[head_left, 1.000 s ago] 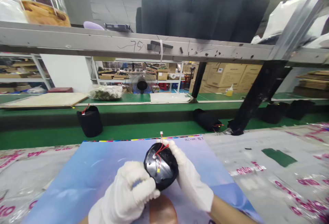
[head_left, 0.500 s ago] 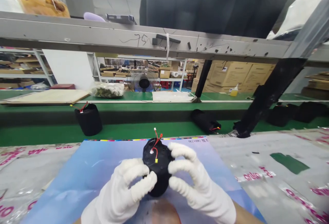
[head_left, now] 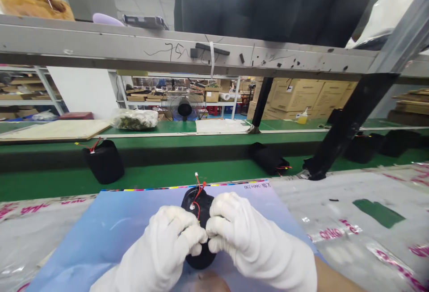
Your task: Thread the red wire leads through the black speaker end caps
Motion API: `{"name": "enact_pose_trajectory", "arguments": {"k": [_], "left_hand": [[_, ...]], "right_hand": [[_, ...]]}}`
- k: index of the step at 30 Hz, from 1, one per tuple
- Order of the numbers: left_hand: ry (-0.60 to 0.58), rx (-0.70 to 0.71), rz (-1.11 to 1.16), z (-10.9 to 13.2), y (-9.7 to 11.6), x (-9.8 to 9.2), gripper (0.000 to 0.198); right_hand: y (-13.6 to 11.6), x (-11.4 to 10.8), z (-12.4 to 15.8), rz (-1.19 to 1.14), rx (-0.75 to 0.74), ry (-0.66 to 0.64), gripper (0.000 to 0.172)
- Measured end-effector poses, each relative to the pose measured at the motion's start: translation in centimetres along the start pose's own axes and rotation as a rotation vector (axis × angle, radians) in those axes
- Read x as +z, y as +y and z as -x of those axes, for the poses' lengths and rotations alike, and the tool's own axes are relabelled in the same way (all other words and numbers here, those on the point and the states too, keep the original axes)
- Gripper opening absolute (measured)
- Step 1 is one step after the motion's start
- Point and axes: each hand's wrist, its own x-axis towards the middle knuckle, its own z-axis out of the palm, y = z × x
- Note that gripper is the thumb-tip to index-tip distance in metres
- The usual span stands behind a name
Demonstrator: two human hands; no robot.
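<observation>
Both my hands wear white gloves and grip one black round part (head_left: pixel 198 208) with thin red wires and a small white plug sticking up from it. My left hand (head_left: pixel 167 247) is closed on its left side, fingers curled. On the part's right side my right hand (head_left: pixel 250 240) is closed too, its fingertips meeting the left ones in front of the part. Most of the part's lower half is hidden behind the fingers. It sits just above a blue printed sheet (head_left: pixel 110 234) on the bench.
A green conveyor belt (head_left: pixel 167 173) runs across beyond the sheet. On it stand a black fabric-covered cylinder (head_left: pixel 100 161) at the left and another lying down (head_left: pixel 270 158) at the right. A black post (head_left: pixel 338 135) slants down at the right. A grey shelf beam (head_left: pixel 187 55) spans overhead.
My hands have closed in on the black part and now meet in front of it, covering more of it. The view has shifted slightly.
</observation>
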Motion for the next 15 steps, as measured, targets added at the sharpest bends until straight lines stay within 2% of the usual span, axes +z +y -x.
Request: {"name": "enact_pose_trajectory", "arguments": {"k": [2,4,6,7,9,12,15], "left_hand": [[-0.036,0.005,0.055,-0.4,-0.3,-0.1,0.025],[-0.084,-0.002,0.144,-0.8,-0.7,-0.5,0.019],[-0.104,-0.092,0.254,-1.0,-1.1,-1.2,0.01],[-0.097,-0.161,0.316,-0.8,-1.3,-1.5,0.012],[-0.063,-0.292,0.45,-0.2,-1.6,-2.1,0.021],[0.016,-0.388,0.601,1.0,-2.1,-2.4,0.021],[0.203,-0.622,0.644,1.5,-2.8,-2.5,0.014]], "right_hand": [[0.3,0.1,-0.2,-0.025,-0.003,-0.027,0.01],[0.4,0.1,-0.1,-0.039,-0.002,-0.044,0.007],[0.3,-0.1,0.0,-0.053,0.008,-0.044,0.006],[0.2,-0.2,0.1,-0.066,0.027,-0.043,0.006],[-0.1,-0.5,0.1,-0.115,0.091,-0.04,0.005],[-0.5,-0.4,-0.2,-0.198,0.17,-0.01,0.014],[-0.6,0.7,-0.7,-0.169,0.222,0.058,0.027]]}}
